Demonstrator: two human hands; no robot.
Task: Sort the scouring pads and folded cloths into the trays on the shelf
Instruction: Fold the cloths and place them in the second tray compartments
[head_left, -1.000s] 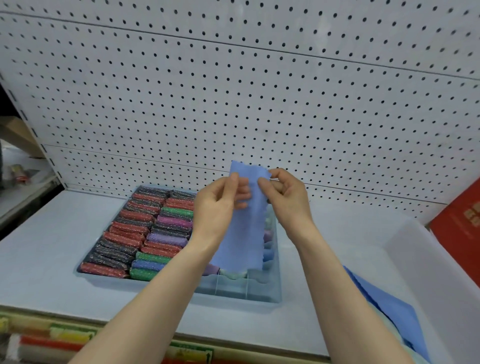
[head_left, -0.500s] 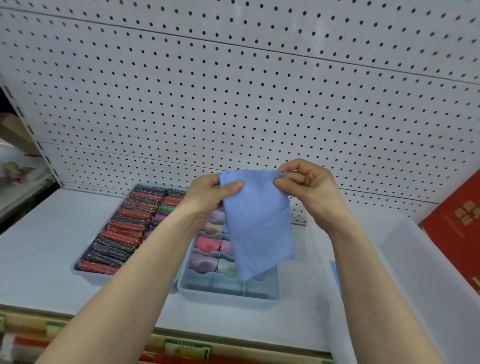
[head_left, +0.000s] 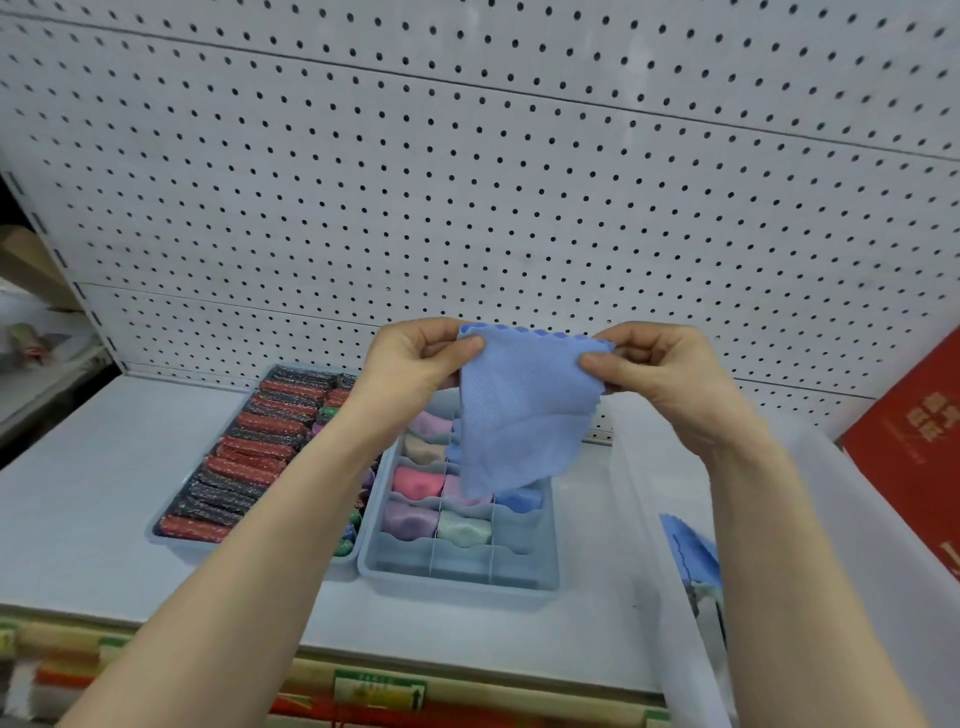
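A light blue cloth (head_left: 519, 410) hangs spread in the air above the shelf. My left hand (head_left: 415, 358) pinches its upper left corner and my right hand (head_left: 654, 364) pinches its upper right corner. Below it stands a divided blue tray (head_left: 457, 571) with folded cloths in pink, purple, green and blue; the cloth hides part of it. To the left, a second blue tray (head_left: 171, 535) holds rows of red and dark glittery scouring pads (head_left: 249, 452).
A clear plastic bin (head_left: 852, 519) stands at the right with another blue cloth (head_left: 691, 551) inside. A red box (head_left: 914, 457) leans at the far right. White pegboard (head_left: 467, 182) backs the shelf (head_left: 78, 467). Price labels run along the shelf's front edge.
The cloth went from a narrow hanging strip to a wider spread sheet as my hands moved apart. My view shifted right, bringing the clear bin into sight.
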